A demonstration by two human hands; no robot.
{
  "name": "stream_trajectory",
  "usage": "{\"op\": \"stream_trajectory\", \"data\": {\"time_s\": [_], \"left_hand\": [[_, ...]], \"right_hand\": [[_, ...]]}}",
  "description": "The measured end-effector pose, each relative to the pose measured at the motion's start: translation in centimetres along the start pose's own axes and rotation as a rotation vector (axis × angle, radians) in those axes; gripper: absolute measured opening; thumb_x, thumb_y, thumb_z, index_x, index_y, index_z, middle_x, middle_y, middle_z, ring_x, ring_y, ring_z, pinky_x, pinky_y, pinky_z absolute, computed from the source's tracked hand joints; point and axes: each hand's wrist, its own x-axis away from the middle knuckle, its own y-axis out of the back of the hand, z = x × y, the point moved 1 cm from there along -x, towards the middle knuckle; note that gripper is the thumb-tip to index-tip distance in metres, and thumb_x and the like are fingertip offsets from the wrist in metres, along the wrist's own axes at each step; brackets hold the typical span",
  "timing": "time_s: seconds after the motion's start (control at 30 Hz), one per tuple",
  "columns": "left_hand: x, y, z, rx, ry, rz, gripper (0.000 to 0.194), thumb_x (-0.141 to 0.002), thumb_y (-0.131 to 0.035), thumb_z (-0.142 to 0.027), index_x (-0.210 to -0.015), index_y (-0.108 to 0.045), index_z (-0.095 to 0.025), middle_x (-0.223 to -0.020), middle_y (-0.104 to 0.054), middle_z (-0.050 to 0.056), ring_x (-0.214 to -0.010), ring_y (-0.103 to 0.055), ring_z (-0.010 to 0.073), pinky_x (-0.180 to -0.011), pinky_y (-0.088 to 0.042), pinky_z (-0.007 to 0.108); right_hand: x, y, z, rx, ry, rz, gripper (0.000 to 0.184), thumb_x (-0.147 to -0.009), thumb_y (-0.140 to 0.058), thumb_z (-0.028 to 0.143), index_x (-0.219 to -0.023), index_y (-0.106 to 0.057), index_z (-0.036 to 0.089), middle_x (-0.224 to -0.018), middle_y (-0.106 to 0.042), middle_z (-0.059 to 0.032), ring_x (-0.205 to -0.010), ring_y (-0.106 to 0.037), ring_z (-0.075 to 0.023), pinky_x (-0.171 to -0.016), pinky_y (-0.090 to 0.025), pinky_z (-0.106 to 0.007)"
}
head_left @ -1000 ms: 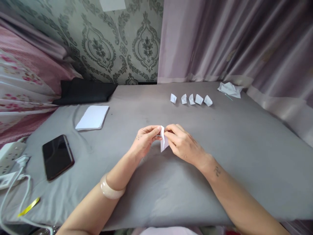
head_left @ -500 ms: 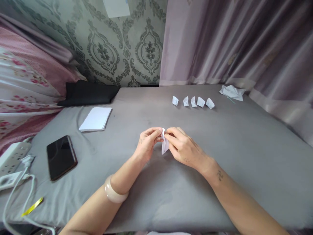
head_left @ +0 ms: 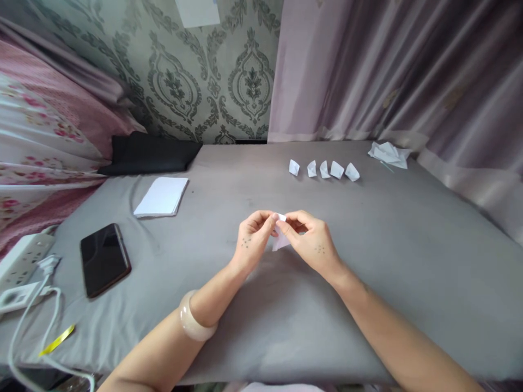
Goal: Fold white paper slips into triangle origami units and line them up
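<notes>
Between my two hands is a small folded piece of white paper [head_left: 281,239], held above the grey cloth. My left hand [head_left: 255,237] pinches its left upper edge between thumb and fingers. From the other side my right hand [head_left: 312,239] grips the paper, thumb on the near face and fingers curled behind. Part of the paper is hidden by the fingers. Beyond the hands, several small folded paper pieces [head_left: 337,170] stand in a row on the cloth.
A stack of white paper [head_left: 162,196] lies left of the hands, with a black phone [head_left: 105,260] nearer me. A power strip [head_left: 24,258] with white cables and a yellow strip [head_left: 57,340] are at the left edge. Crumpled papers [head_left: 389,154] sit at the far right by the curtain.
My right hand has turned so its thumb now lies on the near face of the paper. The paper has turned too, showing a broader face. My left hand has moved slightly right.
</notes>
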Motion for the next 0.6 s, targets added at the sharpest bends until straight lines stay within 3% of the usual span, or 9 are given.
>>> {"op": "stream_trajectory", "data": {"time_s": [0.1,0.27,0.47,0.6], "left_hand": [[0.1,-0.2,-0.1,0.008,-0.016,0.034,0.022,-0.078,-0.069,-0.037,-0.077,-0.068,-0.015,-0.072,-0.063,0.001,-0.064,-0.055,0.0097,-0.063,-0.047,0.023],[-0.1,-0.2,-0.3,0.073,0.073,0.075,0.021,-0.07,-0.076,-0.033,-0.08,-0.069,-0.016,-0.08,-0.065,0.002,-0.064,-0.056,0.0094,-0.062,-0.047,0.024],[-0.2,0.2,-0.1,0.053,0.099,0.037,0.019,-0.074,-0.073,-0.033,-0.073,-0.068,-0.015,-0.068,-0.06,-0.001,-0.061,-0.049,0.007,-0.059,-0.039,0.02],[-0.1,0.2,-0.1,0.06,0.084,0.014,0.017,-0.076,-0.071,-0.031,-0.072,-0.065,-0.015,-0.066,-0.058,-0.002,-0.062,-0.048,0.0066,-0.061,-0.038,0.02]], "right_hand": [[-0.2,0.0,-0.5,-0.088,-0.093,0.029,0.021,-0.082,-0.061,0.036,-0.077,-0.068,0.018,-0.073,-0.069,-0.0028,-0.066,-0.062,-0.014,-0.062,-0.049,-0.025],[-0.5,0.5,-0.5,-0.16,-0.18,0.053,0.022,-0.081,-0.062,0.037,-0.08,-0.069,0.016,-0.073,-0.069,-0.0034,-0.066,-0.062,-0.0144,-0.061,-0.048,-0.024],[-0.1,0.1,-0.1,-0.116,-0.132,0.012,0.02,-0.083,-0.06,0.035,-0.078,-0.068,0.017,-0.072,-0.069,-0.0024,-0.065,-0.063,-0.0137,-0.061,-0.048,-0.023],[0.4,-0.6,-0.4,-0.066,-0.006,-0.092,0.016,-0.083,-0.062,0.031,-0.095,-0.065,0.021,-0.076,-0.068,0.0003,-0.066,-0.062,-0.0122,-0.065,-0.049,-0.024]]}}
